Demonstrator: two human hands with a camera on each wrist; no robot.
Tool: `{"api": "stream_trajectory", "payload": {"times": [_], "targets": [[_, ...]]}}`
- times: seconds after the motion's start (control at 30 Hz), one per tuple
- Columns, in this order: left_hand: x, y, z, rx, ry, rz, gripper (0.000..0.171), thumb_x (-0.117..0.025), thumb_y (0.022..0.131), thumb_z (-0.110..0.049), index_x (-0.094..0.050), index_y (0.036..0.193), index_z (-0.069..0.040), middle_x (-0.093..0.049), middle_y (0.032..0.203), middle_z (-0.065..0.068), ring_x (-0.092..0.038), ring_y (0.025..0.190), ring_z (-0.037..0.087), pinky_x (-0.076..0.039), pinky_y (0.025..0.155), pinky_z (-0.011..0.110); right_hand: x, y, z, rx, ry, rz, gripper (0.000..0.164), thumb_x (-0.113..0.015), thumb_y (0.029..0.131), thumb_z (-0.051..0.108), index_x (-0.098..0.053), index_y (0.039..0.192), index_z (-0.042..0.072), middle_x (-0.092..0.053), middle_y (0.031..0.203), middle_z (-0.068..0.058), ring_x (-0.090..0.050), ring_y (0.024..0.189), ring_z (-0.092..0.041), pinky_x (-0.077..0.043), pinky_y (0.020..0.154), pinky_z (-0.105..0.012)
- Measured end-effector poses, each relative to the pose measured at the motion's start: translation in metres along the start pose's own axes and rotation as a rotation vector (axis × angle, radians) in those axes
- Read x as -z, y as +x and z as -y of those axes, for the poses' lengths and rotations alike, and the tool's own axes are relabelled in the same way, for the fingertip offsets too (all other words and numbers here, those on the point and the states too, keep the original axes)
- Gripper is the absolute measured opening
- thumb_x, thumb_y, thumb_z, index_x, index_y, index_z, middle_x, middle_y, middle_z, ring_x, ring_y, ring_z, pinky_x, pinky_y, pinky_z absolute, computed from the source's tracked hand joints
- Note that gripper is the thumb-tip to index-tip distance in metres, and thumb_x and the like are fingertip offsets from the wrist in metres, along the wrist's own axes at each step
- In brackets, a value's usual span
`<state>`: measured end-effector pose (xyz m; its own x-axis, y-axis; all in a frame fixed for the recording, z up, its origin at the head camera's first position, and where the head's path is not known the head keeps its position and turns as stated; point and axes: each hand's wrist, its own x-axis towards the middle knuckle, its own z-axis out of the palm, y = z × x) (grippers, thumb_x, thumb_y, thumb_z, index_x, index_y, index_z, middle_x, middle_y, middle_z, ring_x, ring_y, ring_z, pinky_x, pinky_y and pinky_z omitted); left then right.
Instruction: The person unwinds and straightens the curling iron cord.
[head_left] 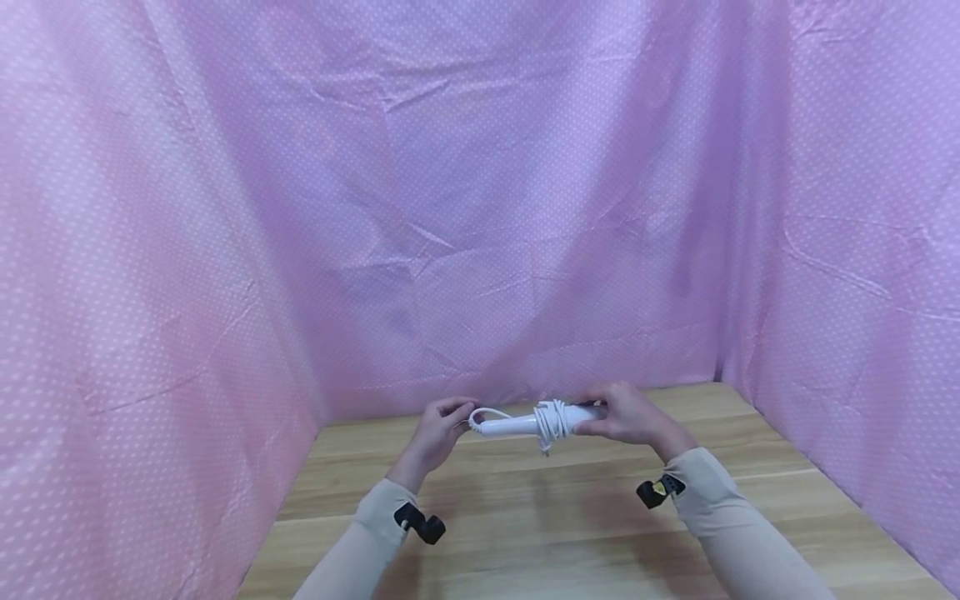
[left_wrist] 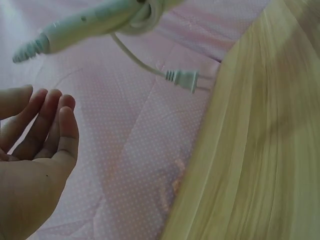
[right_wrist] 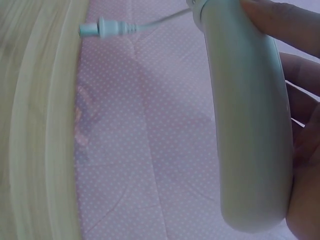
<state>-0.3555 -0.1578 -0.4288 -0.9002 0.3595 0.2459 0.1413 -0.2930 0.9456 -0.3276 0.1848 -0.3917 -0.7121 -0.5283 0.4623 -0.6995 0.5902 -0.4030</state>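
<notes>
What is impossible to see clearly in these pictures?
Head: middle of the white appliance, hidden under its wound cord.
Head: details of the plug, too small.
Left wrist: appliance's wide end, cut off by top edge.
Right wrist: part of right hand, cut off by right edge.

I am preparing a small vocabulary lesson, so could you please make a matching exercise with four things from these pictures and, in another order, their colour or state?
Column one:
1. Cord
2. Plug
3. Right hand
4. Cloth

Column two:
A. hangs loose, two prongs showing
B. pink with pale dots
C. wound around the white device
D. grips the white device

Pairs: 1-C, 2-A, 3-D, 4-B
</notes>
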Motion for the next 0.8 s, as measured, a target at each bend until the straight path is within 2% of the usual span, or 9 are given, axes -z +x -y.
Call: {"api": "stream_trajectory", "payload": {"times": [0.13,0.23,0.33,0.43,0.5,0.67,0.8], "targets": [[0.004,0.008,0.002,-0.013,0.05,0.039,0.014,-0.06,0.095,-0.005,-0.068,0.106,-0.004,-0.07,0.097,0.0,-0.067,0.087,0.013,-0.055,0.088,0.026,0.003,0.001,0.004,0.016,0.014,0.002,0.038,-0.082,0.077,0.035,-0.073,0.106,0.013,-0.073,0.095,0.001,-0.064,0.078,-0.007,-0.053,0.065,-0.021],[0.001,0.016,0.003,-0.031,0.082,0.074,0.014,-0.061,0.094,-0.004,-0.069,0.103,-0.01,-0.07,0.099,0.0,-0.066,0.089,0.011,-0.055,0.085,0.025,0.006,0.001,0.008,0.042,0.038,0.004,0.038,-0.082,0.076,0.034,-0.073,0.106,0.012,-0.073,0.094,-0.001,-0.064,0.076,-0.006,-0.053,0.064,-0.021],[-0.006,0.025,0.002,-0.019,0.108,0.109,0.019,-0.062,0.093,-0.004,-0.067,0.11,0.001,-0.071,0.099,0.0,-0.066,0.092,0.012,-0.055,0.085,0.025,0.01,0.001,0.012,0.074,0.066,0.007,0.038,-0.083,0.076,0.033,-0.073,0.106,0.012,-0.073,0.093,-0.001,-0.063,0.074,-0.006,-0.053,0.063,-0.022],[-0.02,0.03,-0.005,0.007,0.14,0.142,0.033,-0.063,0.093,-0.004,-0.058,0.12,0.014,-0.072,0.097,-0.001,-0.066,0.095,0.014,-0.055,0.085,0.025,0.012,0.002,0.015,0.095,0.079,0.002,0.038,-0.083,0.076,0.032,-0.073,0.106,0.012,-0.073,0.092,0.0,-0.063,0.074,-0.005,-0.053,0.063,-0.023],[-0.032,0.03,-0.011,0.02,0.162,0.157,0.037,-0.062,0.092,-0.003,-0.053,0.121,0.019,-0.072,0.097,-0.001,-0.066,0.095,0.014,-0.054,0.084,0.025,0.014,0.002,0.015,0.104,0.075,-0.003,0.037,-0.084,0.075,0.031,-0.073,0.105,0.013,-0.073,0.091,0.002,-0.062,0.074,-0.005,-0.053,0.063,-0.023],[-0.056,0.024,-0.016,-0.017,0.209,0.257,0.04,-0.061,0.091,-0.003,-0.05,0.12,0.023,-0.072,0.103,0.003,-0.065,0.093,0.011,-0.054,0.08,0.022,0.016,0.003,0.016,0.113,0.06,-0.015,0.035,-0.084,0.074,0.029,-0.073,0.104,0.014,-0.072,0.091,0.004,-0.062,0.074,-0.004,-0.052,0.063,-0.023],[-0.062,0.022,-0.011,-0.035,0.192,0.32,0.037,-0.058,0.093,-0.002,-0.051,0.119,0.022,-0.071,0.105,-0.002,-0.065,0.093,0.007,-0.054,0.077,0.02,0.016,0.004,0.017,0.107,0.054,-0.016,0.036,-0.084,0.075,0.033,-0.073,0.105,0.016,-0.072,0.092,0.006,-0.062,0.076,-0.004,-0.052,0.064,-0.022]]}}
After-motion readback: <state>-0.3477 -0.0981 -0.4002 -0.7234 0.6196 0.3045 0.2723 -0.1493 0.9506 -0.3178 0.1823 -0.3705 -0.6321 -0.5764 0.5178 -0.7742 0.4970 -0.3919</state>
